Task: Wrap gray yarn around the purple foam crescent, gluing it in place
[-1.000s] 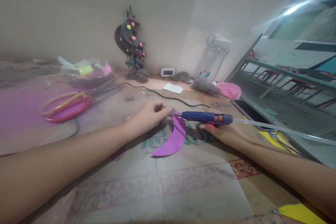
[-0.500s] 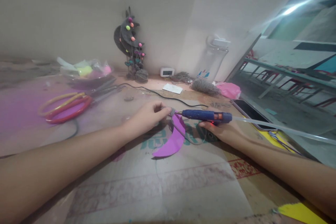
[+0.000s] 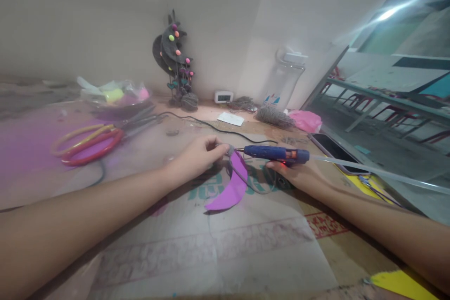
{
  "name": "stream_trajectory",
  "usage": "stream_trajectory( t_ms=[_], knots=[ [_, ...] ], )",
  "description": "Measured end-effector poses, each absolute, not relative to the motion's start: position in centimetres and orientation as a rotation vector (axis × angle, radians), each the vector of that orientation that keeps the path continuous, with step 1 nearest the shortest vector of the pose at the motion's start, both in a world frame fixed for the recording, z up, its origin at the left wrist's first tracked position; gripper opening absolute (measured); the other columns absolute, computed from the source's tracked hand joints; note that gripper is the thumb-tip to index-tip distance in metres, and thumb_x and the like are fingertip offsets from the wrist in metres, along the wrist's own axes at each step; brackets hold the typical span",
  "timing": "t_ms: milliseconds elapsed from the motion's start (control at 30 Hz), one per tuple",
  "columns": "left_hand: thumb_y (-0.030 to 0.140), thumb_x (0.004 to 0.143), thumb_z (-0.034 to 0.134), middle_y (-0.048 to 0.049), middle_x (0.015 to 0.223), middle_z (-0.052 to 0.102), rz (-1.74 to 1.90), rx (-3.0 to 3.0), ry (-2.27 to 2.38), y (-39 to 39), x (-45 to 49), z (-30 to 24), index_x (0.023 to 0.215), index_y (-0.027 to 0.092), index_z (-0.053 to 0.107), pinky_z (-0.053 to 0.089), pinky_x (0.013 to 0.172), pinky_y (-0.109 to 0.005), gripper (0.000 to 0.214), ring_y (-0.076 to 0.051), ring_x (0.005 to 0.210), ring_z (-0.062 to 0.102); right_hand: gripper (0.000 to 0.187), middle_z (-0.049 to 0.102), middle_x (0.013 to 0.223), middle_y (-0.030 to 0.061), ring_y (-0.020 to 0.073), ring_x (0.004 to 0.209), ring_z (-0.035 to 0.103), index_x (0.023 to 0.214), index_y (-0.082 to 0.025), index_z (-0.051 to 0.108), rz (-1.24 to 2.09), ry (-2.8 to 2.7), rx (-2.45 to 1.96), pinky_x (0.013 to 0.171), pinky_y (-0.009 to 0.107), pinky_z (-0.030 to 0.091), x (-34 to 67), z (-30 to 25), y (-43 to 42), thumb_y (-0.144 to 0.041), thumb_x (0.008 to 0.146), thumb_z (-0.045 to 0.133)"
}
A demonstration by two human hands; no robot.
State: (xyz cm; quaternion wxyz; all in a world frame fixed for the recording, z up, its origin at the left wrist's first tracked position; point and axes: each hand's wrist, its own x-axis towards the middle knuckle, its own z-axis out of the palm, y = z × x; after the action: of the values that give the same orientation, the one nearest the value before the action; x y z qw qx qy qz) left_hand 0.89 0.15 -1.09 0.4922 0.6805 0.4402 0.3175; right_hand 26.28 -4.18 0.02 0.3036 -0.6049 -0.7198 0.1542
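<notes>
Your L hand [image 3: 208,153] pinches purple crescent [image 3: 236,191] @ far end — body curves twd you; R hand [image 3: 288,171] wraps glue gun [image 3: 266,153], nozzle [image 3: 239,150] L.

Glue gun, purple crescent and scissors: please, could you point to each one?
Glue gun [image 3: 274,153]: head view, on its blue body.
Purple crescent [image 3: 236,189]: head view, on its broad middle.
Scissors [image 3: 118,139]: head view, on the red handle.
</notes>
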Motion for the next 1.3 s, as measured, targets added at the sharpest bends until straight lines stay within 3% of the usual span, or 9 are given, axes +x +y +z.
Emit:
stream_trajectory(
  t_ms=[433, 633, 800, 967, 1100, 1300],
  knots=[
    [0.046, 0.085, 0.054, 0.0012, 0.064, 0.062, 0.784, 1.659, 1.06, 0.4, 0.9, -1.2, 0.075, 0.02, 0.052, 0.031, 0.041, -0.019, 0.028, -0.009, 0.046, 0.048, 0.025, 0.07, 0.074, 0.0024, 0.0214, 0.067, 0.065, 0.083, -0.024, 0.069, 0.3, -1.964, -1.623, 0.058, 0.03, 0.051, 26.2, 0.3, -3.8, -0.048, 0.078, 0.063],
    [0.047, 0.085, 0.054, 0.0005, 0.066, 0.062, 0.789, 1.651, 1.03, 0.4, 0.9, -1.1, 0.075, 0.02, 0.051, 0.032, 0.042, -0.02, 0.029, -0.009, 0.046, 0.047, 0.037, 0.066, 0.067, 0.0037, 0.0219, 0.067, 0.063, 0.066, -0.022, 0.064, 0.207, -1.877, -1.64, 0.064, 0.032, 0.051, 27.2, 0.7, -3.1, -0.052, 0.083, 0.052],
    [0.048, 0.085, 0.053, 0.0022, 0.063, 0.059, 0.77, 1.636, 1.05, 0.1, 1.0, -1.0, 0.077, 0.02, 0.051, 0.028, 0.038, -0.02, 0.028, -0.009, 0.042, 0.042, 0.04, 0.069, 0.079, 0.005, 0.0204, 0.073, 0.064, 0.08, -0.019, 0.069, 0.208, -1.879, -1.533, 0.069, 0.031, 0.05, 27.7, 3.0, -1.3, -0.054, 0.087, 0.049],
    [0.049, 0.083, 0.055, 0.0, 0.067, 0.061, 0.795, 1.668, 1.054, 0.2, 1.1, -1.0, 0.074, 0.019, 0.052, 0.034, 0.043, -0.021, 0.031, -0.012, 0.05, 0.05, 0.041, 0.073, 0.097, 0.0094, 0.0262, 0.09, 0.066, 0.101, -0.017, 0.071, 0.131, -1.851, -1.701, 0.08, 0.034, 0.05, 26.7, 5.2, 4.7, -0.05, 0.077, 0.067],
    [0.049, 0.083, 0.054, -0.0007, 0.068, 0.062, 0.782, 1.661, 1.026, 0.5, 1.0, -1.4, 0.074, 0.02, 0.052, 0.036, 0.046, -0.022, 0.031, -0.013, 0.053, 0.053, 0.038, 0.074, 0.091, 0.0113, 0.0259, 0.087, 0.067, 0.099, -0.011, 0.071, 0.193, -1.819, -1.78, 0.078, 0.031, 0.049, 25.8, 4.1, 10.3, -0.044, 0.08, 0.066],
    [0.049, 0.085, 0.054, -0.0006, 0.07, 0.063, 0.783, 1.659, 0.987, 0.5, 0.9, -1.6, 0.075, 0.02, 0.052, 0.039, 0.049, -0.022, 0.031, -0.014, 0.059, 0.057, 0.031, 0.074, 0.098, 0.011, 0.0202, 0.087, 0.067, 0.1, -0.01, 0.07, 0.288, -1.908, -1.688, 0.079, 0.026, 0.049, 24.8, 0.9, 14.0, -0.036, 0.085, 0.062]
  ],
)
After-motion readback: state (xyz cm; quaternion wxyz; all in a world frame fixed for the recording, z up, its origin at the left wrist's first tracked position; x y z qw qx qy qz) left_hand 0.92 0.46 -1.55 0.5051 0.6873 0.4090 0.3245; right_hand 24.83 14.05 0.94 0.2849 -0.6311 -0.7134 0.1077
